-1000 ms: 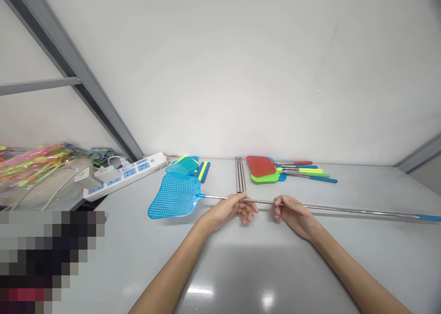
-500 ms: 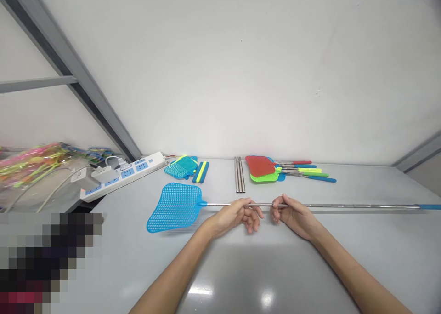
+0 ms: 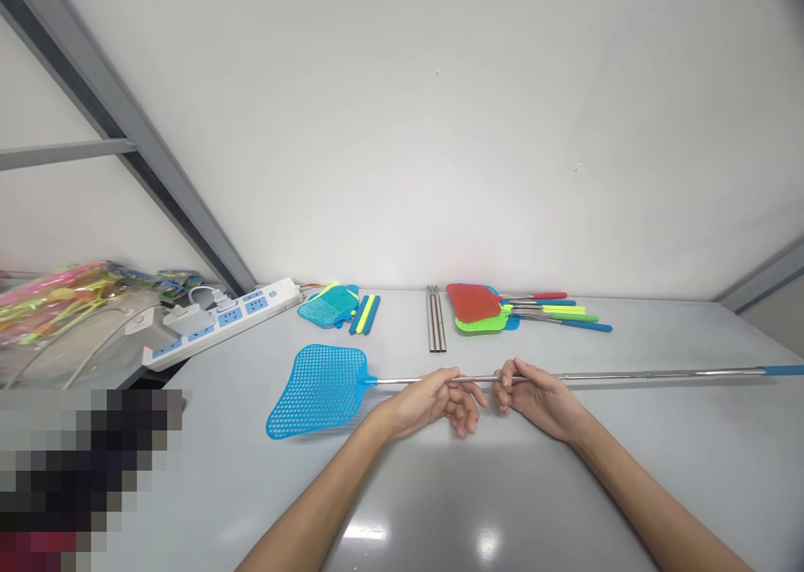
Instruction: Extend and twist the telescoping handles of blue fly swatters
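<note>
A blue fly swatter (image 3: 323,390) with a long, extended metal rod lies sideways across my view, its perforated head at the left and its blue grip at the right edge. My left hand (image 3: 433,403) pinches the rod between thumb and forefinger, nearer the head, with the other fingers loosely curled. Farther along the rod, my right hand (image 3: 533,396) holds it between thumb and fingers. A gap of bare rod shows between the two hands. The grip's far end runs out of the picture.
Against the wall lie loose swatter heads (image 3: 330,306), blue and yellow grip sleeves (image 3: 365,315), several metal tubes (image 3: 435,319), and a pile of swatters in red, green and blue (image 3: 474,304). At the left are a white power strip (image 3: 226,322) with plugs and plastic-bagged colourful items (image 3: 63,300).
The swatter's head end has dipped slightly toward me, and my left hand has lowered a little with it. My right hand has barely moved and still holds the rod.
</note>
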`<state>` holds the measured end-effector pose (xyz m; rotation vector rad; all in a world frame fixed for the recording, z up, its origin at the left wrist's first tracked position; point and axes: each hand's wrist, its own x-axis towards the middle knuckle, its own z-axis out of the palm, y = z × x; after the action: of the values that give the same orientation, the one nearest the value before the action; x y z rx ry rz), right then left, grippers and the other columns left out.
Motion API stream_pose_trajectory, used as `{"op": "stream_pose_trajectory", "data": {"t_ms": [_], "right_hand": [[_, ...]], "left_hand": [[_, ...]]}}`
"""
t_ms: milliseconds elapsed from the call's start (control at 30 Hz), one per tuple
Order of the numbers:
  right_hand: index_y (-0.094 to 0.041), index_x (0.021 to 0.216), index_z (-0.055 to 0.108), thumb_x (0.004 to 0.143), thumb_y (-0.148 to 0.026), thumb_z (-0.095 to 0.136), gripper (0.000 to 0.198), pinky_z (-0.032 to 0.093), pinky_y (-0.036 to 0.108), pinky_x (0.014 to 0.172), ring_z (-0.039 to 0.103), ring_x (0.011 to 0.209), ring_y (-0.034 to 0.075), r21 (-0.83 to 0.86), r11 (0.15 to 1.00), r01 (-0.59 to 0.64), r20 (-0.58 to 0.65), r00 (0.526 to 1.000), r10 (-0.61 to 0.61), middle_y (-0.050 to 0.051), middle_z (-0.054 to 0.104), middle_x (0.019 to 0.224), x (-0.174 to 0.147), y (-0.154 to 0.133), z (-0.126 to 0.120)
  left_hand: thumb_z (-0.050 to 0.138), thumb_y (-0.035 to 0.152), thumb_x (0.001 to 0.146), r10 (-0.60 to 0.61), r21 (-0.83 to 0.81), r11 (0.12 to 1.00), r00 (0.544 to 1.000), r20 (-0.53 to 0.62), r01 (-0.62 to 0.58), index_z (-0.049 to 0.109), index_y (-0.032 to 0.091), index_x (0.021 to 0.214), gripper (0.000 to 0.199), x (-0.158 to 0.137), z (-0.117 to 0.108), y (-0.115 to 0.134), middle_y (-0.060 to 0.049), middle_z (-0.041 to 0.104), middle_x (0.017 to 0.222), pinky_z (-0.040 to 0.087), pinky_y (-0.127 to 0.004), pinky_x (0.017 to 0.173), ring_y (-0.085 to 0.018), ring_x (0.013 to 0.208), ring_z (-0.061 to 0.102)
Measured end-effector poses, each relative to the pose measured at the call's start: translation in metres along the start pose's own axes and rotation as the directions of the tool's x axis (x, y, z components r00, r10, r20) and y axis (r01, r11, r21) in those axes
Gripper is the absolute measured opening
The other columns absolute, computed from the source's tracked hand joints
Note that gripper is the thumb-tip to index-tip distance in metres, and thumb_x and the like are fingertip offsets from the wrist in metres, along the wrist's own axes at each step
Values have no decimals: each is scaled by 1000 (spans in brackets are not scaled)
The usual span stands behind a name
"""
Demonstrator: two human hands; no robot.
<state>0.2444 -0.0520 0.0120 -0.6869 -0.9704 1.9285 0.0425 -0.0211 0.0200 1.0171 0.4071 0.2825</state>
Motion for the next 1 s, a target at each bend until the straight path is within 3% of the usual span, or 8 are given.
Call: {"op": "stream_pose_trajectory", "data": {"t_ms": [333, 1000], "right_hand": [[-16, 68, 54, 84, -34, 32, 33, 33, 32, 62, 49, 62, 16, -6, 1000, -1, 9, 1000, 1, 6, 53, 64, 0, 1, 1], [-16, 65, 52, 85, -34, 29, 35, 33, 33, 64, 49, 64, 17, -38, 999, 14, 11, 1000, -13, 6, 53, 64, 2, 4, 5]], "left_hand": [[18, 42, 83, 28, 12, 1000, 999, -14, -28, 51, 11, 97, 48, 1, 3, -2, -6, 57, 63, 36, -31, 65, -14, 57, 50], [18, 42, 82, 14, -5, 1000, 999, -36, -14, 50, 11, 78, 44, 3, 5, -5, -5, 54, 58, 34, -30, 64, -14, 56, 48]]}}
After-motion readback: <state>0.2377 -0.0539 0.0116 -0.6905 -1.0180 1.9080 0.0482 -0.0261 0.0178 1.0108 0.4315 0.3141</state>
